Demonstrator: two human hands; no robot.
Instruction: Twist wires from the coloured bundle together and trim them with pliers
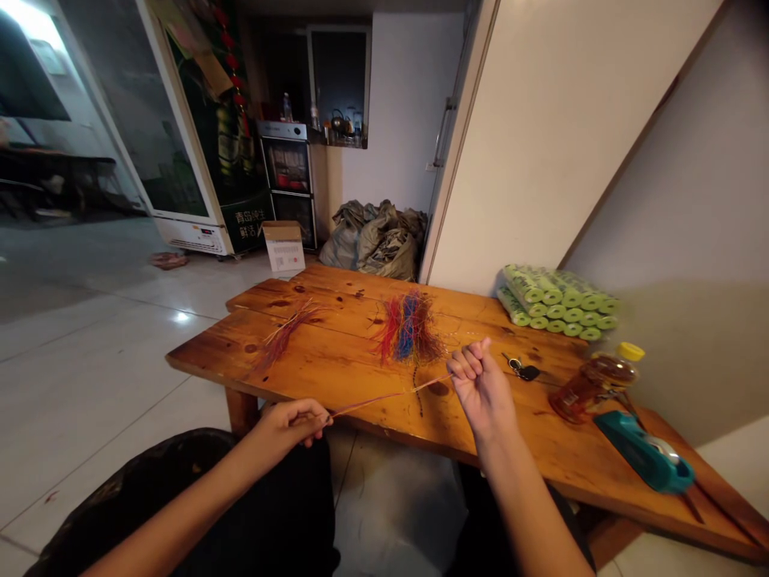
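Pinch on the left, curled fist on the right — left hand [299,423] has thumb and fingertips clamped on one end of a thin strand [384,397]; right hand [481,385] has fingers wrapped over the other stretch, its end hidden there. Landmark is the red-and-blue thread pile [409,328]; strand spans hand to hand on the person's side of it, just clear of the wood by the look of it, long axis roughly left-right, right end higher in view; right hand is nearer the pile, just off its right near corner; left hand sits left and nearer the person. Right wrist is upright, palm side showing; left forearm angles in low. Smaller thread bunch [288,332] lies left of the pile; keys [521,369] lie right of it.
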